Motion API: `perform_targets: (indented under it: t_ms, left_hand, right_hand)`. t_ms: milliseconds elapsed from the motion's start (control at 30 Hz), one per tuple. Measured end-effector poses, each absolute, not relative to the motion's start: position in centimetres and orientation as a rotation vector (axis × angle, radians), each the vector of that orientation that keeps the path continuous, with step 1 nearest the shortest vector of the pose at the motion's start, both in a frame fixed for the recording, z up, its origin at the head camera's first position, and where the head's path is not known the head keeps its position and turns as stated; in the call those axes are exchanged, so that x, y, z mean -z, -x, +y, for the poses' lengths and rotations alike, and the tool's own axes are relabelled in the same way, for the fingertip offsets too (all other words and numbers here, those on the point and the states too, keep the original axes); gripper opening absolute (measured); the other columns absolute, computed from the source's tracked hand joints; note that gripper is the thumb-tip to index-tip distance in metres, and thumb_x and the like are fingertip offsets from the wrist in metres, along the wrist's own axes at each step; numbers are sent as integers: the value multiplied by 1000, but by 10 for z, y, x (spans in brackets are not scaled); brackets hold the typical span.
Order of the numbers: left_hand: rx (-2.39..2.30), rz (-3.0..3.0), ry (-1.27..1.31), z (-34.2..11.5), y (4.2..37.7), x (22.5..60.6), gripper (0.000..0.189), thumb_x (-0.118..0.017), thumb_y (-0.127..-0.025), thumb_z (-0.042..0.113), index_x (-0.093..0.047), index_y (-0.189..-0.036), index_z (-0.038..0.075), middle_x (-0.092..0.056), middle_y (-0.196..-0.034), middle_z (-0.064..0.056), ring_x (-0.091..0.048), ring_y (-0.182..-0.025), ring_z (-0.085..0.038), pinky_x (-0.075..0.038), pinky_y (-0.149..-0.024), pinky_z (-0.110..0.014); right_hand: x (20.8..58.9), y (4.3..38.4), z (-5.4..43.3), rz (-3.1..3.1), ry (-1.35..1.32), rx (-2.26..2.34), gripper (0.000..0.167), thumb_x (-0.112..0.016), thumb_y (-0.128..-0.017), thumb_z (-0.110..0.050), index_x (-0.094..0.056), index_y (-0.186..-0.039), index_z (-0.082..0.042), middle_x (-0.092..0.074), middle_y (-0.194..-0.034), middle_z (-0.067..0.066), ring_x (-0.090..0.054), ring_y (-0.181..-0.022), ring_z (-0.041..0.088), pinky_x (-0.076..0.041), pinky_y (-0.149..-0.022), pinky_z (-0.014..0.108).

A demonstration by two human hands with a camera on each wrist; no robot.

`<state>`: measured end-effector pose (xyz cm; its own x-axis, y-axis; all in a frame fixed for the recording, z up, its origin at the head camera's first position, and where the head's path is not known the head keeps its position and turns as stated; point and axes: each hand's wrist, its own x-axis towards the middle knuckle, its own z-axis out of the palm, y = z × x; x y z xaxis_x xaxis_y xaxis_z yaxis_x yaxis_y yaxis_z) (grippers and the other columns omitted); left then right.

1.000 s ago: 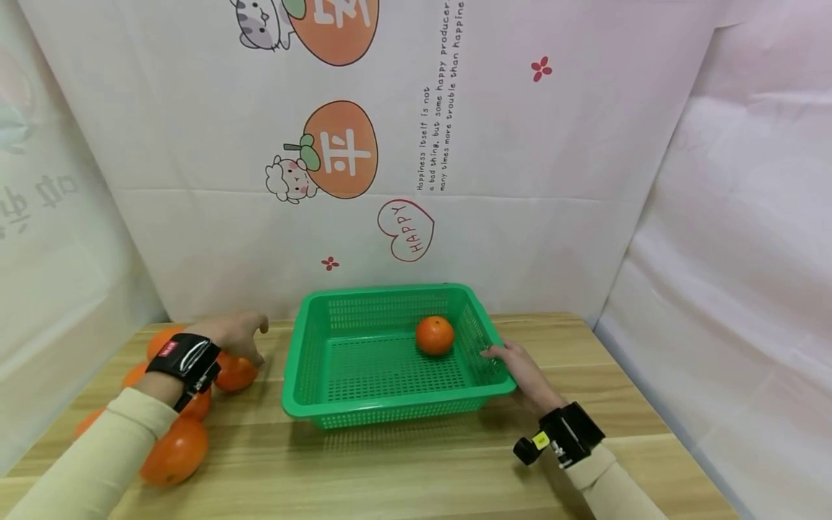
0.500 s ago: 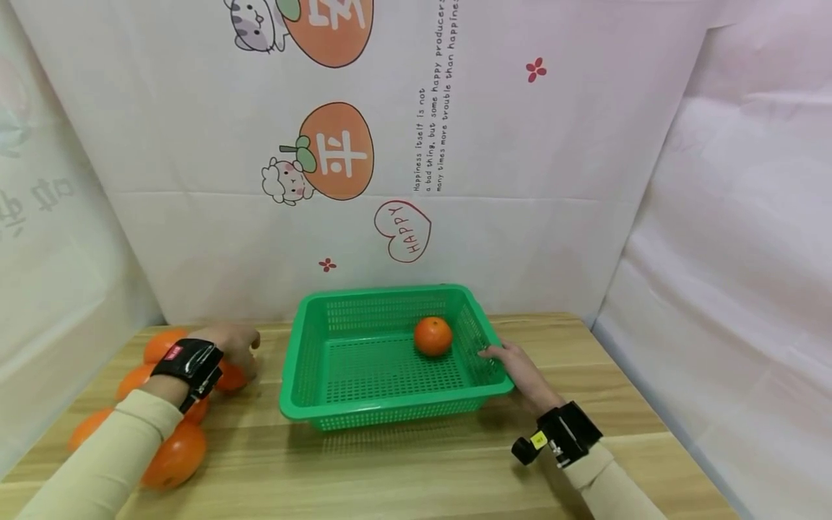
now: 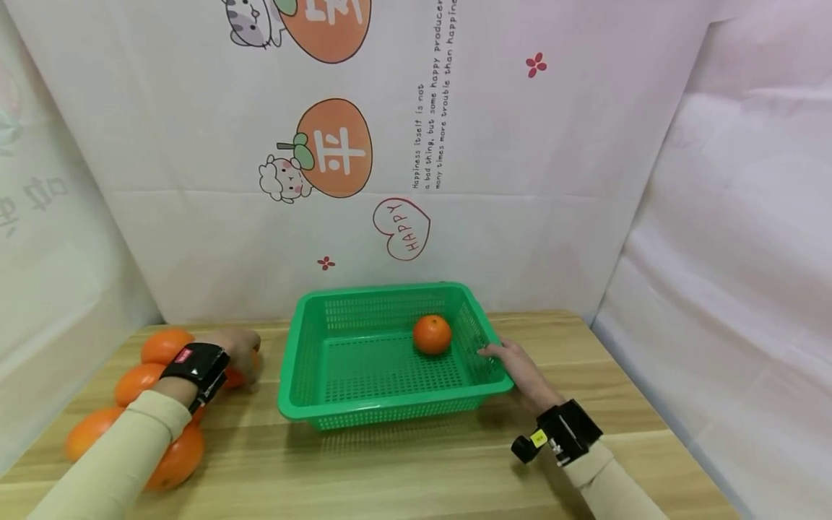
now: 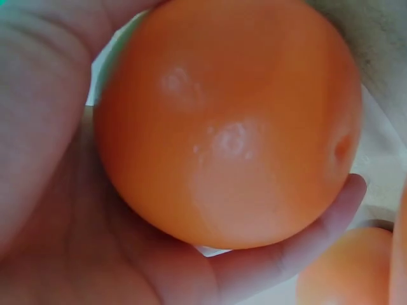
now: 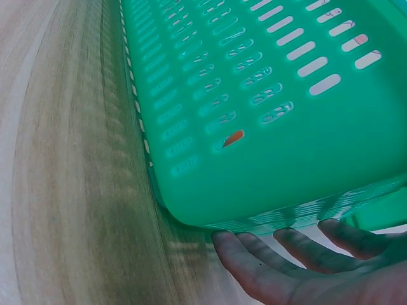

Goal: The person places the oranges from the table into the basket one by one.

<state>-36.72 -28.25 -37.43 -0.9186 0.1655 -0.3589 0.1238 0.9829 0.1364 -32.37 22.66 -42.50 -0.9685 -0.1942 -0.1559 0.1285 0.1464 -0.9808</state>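
Note:
At the left, my left hand (image 3: 235,345) wraps its thumb and fingers round an orange (image 4: 229,127), which fills most of the left wrist view. The head view shows only part of that fruit, under the hand. My right hand (image 3: 525,374) holds the right side of a green plastic basket (image 3: 390,406), thumb over the rim. In the right wrist view its fingertips (image 5: 229,244) touch the basket's outer wall from below the rim. Inside the basket, towards the right, lies one orange (image 3: 432,334).
More oranges (image 3: 167,345) lie grouped around the left forearm, and the sleeve partly covers an orange (image 3: 178,458) at the front. Behind the wooden table (image 3: 364,477) hangs a white printed cloth (image 3: 494,217). Cloth also closes off both sides.
My left hand has lowered over the orange at the pile's right edge and closed round it. The right hand and basket stay put; the head view shifts slightly.

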Motion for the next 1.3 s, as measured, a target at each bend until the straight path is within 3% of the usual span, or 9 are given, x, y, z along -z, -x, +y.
perform_targets:
  t_ms: [267,867,1133,1300]
  left_hand:
    - [-136,2784,-200,-283,363,372,55,-97,-70,28,-64,-103,0,-64,-96,-13,-59,-88,-30,-53,-79,-45]
    - [-159,2771,-213,-280,363,371,64,-96,-69,30,-65,-116,-3,-67,-104,-16,-60,-93,-31,-54,-82,-47]
    - [-252,2757,-272,-284,365,376,55,-91,-72,27,-65,-113,0,-63,-95,-9,-58,-88,-26,-49,-73,-36]
    - [-304,2774,-384,-289,369,373,56,-86,-78,32,-65,-116,-4,-61,-96,-11,-57,-86,-25,-48,-70,-32]
  right_hand:
    - [420,326,228,2183,78,1891,68,-52,-104,-27,-29,-165,-7,-57,-145,30,-70,-115,28,-61,-92,35]
    - [421,326,227,2179,84,1893,69,-53,-102,-27,-31,-164,-7,-57,-145,29,-70,-114,26,-60,-93,36]
    - [423,325,228,2158,99,1895,69,-52,-103,-27,-30,-165,-7,-55,-148,30,-69,-118,29,-60,-95,37]
    - [423,323,228,2150,104,1907,68,-52,-103,-27,-31,-164,-6,-56,-146,30,-70,-117,28,-60,-95,37]
